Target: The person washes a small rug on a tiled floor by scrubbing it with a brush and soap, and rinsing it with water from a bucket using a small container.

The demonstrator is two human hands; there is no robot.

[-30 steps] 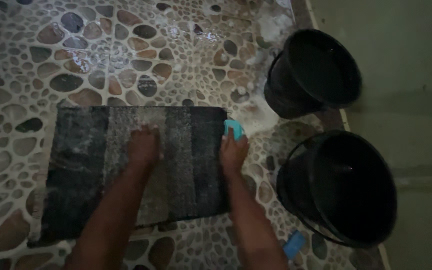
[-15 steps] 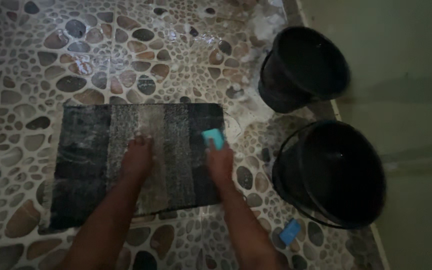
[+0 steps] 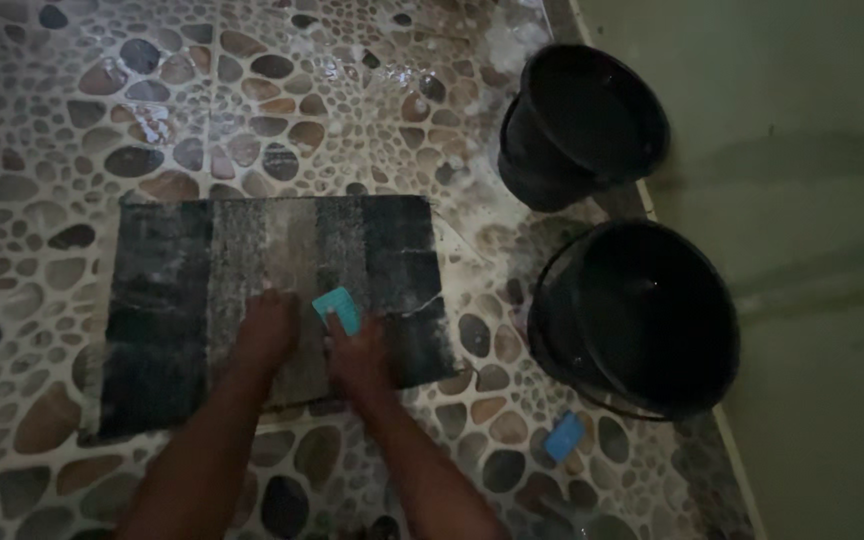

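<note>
Both forearms enter from the bottom edge, cut off above the elbow. The left hand [image 3: 267, 330] lies palm down on the striped mat [image 3: 177, 300], its fingers together and flat against the pile. Just beside it the right hand [image 3: 357, 355] grips a small teal scrubber [image 3: 338, 308], fingers curled round its lower end; the scrubber tilts slightly, its long axis running away from the person. The mat lies flat on the wet pebble-patterned floor [image 3: 72, 120], long axis left to right, stripes running near to far. A blue block [image 3: 564, 436] sits on the floor to the right. Beyond it stand two black buckets, the near bucket [image 3: 637, 315] and the far bucket [image 3: 582, 125]; their contents are too dark to make out
</note>
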